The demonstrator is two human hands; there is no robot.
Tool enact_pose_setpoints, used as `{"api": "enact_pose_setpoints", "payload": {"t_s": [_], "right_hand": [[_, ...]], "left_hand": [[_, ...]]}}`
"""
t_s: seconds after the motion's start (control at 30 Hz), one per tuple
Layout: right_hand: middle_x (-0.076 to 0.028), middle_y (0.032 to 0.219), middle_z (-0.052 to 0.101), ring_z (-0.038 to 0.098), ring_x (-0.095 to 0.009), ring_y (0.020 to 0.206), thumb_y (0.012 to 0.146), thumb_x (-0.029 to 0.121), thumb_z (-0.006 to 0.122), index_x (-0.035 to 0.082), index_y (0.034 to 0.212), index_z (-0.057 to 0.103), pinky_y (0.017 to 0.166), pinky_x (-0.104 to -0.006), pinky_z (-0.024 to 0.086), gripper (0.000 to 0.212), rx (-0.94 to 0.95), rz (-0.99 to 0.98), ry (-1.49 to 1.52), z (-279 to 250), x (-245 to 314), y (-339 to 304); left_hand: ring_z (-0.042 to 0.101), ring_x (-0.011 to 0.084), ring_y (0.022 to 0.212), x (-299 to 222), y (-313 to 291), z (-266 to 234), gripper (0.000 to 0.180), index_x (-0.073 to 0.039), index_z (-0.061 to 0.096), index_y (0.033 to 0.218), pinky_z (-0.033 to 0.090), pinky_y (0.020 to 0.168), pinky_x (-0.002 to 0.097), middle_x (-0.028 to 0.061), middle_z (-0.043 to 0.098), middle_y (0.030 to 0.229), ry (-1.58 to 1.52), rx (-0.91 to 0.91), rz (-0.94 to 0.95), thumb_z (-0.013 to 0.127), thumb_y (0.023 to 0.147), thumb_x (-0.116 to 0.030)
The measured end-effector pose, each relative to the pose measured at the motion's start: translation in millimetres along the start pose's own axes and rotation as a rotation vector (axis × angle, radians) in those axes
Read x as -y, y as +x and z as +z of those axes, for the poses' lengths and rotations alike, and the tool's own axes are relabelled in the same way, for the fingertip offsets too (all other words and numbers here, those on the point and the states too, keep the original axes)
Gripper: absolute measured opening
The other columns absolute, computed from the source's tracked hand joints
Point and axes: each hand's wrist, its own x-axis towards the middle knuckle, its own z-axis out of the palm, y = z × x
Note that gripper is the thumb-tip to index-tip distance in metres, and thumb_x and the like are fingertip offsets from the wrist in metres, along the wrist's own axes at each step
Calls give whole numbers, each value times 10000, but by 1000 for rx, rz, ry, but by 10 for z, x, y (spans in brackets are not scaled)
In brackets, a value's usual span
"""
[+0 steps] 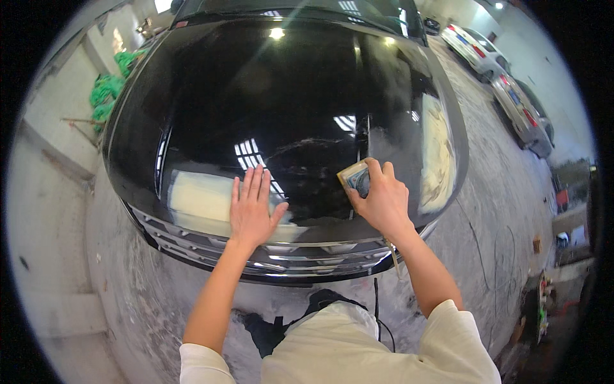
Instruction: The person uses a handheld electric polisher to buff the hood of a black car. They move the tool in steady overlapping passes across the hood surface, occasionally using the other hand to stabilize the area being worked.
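Left hand lies flat, fingers spread, bracing on the black hood; at three o'clock, right hand clamps a sanding pad against the paint.

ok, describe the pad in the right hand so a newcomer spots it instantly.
Start at the glossy black car hood and go to its front edge, right of centre. There the right hand presses a small rectangular tan-edged grey sanding pad on the paint. The pale hazy patches nearby are flat residue, not objects.

Right hand presses sanding block on black hood.
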Motion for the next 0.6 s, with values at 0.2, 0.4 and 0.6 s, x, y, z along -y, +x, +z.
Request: {"api": "enact_pose_setpoints", "payload": {"t_s": [0.2, 0.4, 0.6], "right_hand": [[-256, 1196, 663, 723, -479, 991, 851, 412, 869, 14, 1409, 556, 810, -543, 601, 754, -254, 258, 20, 511, 1022, -272], [-201, 1148, 698, 715, -399, 1047, 781, 435, 869, 26, 1342, 635, 897, -491, 583, 733, -262, 489, 92, 638, 2067, -754], [-166, 1139, 709, 728, -371, 994, 775, 444, 889, 41, 1323, 656, 854, -469, 591, 719, -272, 552, 10, 688, 2891, -1351]], "left_hand": [[196, 309, 1674, 1382, -238, -346, 895, 15, 353, 1670, 67, 1358, 542, 148, 298, 1782, 71, 58, 45, 594, 1030, -563], [179, 330, 1670, 2355, -442, -697, 866, -11, 363, 1672, 107, 1354, 538, 138, 260, 1794, -27, 172, 159, 599, 1028, -538], [189, 353, 1665, 2435, -376, -491, 876, -5, 291, 1702, 124, 1352, 517, 176, 249, 1793, -49, 167, 247, 565, 1061, -536]]}}
